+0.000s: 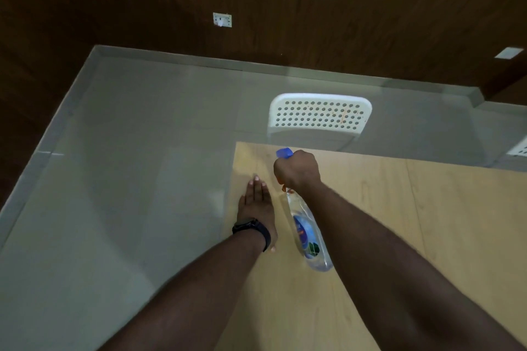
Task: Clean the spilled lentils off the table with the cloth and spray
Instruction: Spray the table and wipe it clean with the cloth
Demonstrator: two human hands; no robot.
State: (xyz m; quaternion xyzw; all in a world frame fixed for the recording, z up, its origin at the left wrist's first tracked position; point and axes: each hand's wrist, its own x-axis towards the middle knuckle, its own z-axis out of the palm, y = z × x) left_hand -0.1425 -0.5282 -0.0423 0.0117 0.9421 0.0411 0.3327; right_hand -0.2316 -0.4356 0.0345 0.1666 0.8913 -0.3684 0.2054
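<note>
We noted the pale wooden desk (370,236) first; no lentils or cloth were visible on it. The right hand (296,169) gripped the clear blue-nozzled spray bottle (306,232) above the desk's far-left corner. The left hand (256,202) rested flat, fingers straight together. We judged spraying underway; wiping would need the cloth.

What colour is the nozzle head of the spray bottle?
Blue; the spray bottle nozzle shows above the right hand in the head view.

Right hand (296,169) grips spray bottle (306,232) over table (427,208)
</note>
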